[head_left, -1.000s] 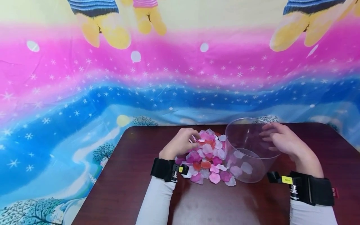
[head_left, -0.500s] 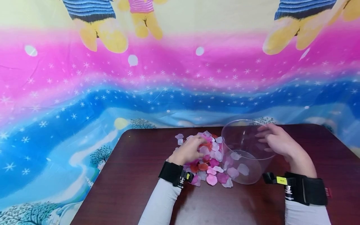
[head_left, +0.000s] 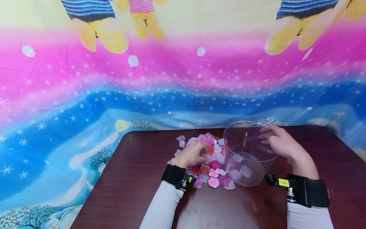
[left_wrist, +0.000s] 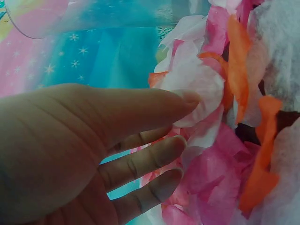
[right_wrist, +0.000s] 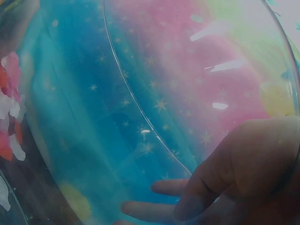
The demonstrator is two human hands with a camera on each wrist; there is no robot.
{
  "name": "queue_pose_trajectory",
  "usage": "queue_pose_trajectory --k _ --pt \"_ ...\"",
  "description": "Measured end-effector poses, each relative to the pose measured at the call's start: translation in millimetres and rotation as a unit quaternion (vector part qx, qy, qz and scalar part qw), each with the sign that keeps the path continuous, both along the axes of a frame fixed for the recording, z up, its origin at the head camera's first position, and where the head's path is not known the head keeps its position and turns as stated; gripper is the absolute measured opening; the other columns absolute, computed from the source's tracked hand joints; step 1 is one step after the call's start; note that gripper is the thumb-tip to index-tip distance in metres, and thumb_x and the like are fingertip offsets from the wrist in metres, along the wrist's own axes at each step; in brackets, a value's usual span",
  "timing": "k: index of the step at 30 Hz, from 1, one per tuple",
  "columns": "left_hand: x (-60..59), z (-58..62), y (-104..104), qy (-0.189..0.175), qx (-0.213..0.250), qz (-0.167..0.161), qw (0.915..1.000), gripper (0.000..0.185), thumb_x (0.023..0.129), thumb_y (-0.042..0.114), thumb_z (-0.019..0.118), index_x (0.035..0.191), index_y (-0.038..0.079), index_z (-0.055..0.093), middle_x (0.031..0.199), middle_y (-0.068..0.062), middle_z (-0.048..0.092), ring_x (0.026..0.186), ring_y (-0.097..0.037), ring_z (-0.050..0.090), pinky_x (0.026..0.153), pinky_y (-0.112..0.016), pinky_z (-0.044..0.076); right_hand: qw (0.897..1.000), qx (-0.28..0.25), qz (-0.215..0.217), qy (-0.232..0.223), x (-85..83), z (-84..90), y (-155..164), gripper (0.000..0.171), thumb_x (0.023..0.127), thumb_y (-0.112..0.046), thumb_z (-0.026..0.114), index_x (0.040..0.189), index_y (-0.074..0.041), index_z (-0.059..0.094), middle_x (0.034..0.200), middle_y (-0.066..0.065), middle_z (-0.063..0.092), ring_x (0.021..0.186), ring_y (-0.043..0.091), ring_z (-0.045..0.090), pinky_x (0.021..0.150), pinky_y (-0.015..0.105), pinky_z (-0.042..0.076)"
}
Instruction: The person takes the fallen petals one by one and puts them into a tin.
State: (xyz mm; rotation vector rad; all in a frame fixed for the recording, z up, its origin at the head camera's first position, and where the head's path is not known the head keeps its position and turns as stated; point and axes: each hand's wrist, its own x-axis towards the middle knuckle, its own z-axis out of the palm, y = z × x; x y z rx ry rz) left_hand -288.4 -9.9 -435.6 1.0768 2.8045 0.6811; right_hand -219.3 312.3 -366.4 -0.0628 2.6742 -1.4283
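In the head view, a heap of pink, white and orange-red artificial petals [head_left: 213,182] lies on the table. My left hand [head_left: 191,154] is over its left side. Seen from the left wrist, the thumb [left_wrist: 159,105] lies against a white petal [left_wrist: 199,82]; the index finger is mostly hidden behind it, and the other fingertips touch petals. A clear plastic bucket [head_left: 238,149] stands right of the heap, its mouth upward. My right hand [head_left: 281,143] is at its right rim, the fingers loosely extended over the opening. Several petals show through its wall; whether they lie inside I cannot tell.
The dark reddish-brown table [head_left: 137,178] extends around the petals and the bucket. Behind it hangs a printed cloth backdrop [head_left: 171,79] in pink and blue. Each wrist carries a black strap [head_left: 317,192] with a small camera.
My left hand has moved right and slightly down over the heap, uncovering some petals at its left edge. My right hand stays at the bucket's rim. The whole head view has shifted a little.
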Motion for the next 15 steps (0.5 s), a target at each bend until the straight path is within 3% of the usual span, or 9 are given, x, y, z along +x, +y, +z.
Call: queue_pose_trajectory --k 3,8,15 --pt "0.7 2.1 -2.5 -0.006 0.01 -0.01 0.9999 0.005 0.088 0.007 0.079 0.089 0.011 0.077 0.08 0.004 0.065 0.077 -0.011 0.057 0.071 -0.021 0.05 1.0 0.001 0.001 0.0 0.2 0.2 -0.8 0.052 0.096 0.001 0.028 0.147 0.013 0.03 0.144 0.04 0.043 0.132 0.057 0.047 0.092 0.057 0.054" --pt "1.6 7.7 -8.4 -0.032 0.034 -0.017 0.9988 0.006 0.093 0.007 0.074 0.094 0.011 0.078 0.083 0.006 0.067 0.077 -0.008 0.059 0.074 -0.021 0.052 1.0 0.003 0.001 -0.002 0.9 0.1 -1.1 0.053 0.095 0.002 0.027 0.147 0.013 0.029 0.144 0.041 0.043 0.132 0.057 0.046 0.092 0.059 0.053" --pt "2.9 29.7 -20.9 -0.044 0.06 -0.016 0.9971 0.009 0.096 0.009 0.072 0.1 0.012 0.08 0.088 0.005 0.072 0.08 -0.006 0.065 0.077 -0.022 0.054 1.0 0.003 0.002 -0.002 1.4 1.4 -0.6 0.052 0.096 0.001 0.027 0.146 0.013 0.029 0.144 0.041 0.043 0.132 0.057 0.046 0.092 0.059 0.053"
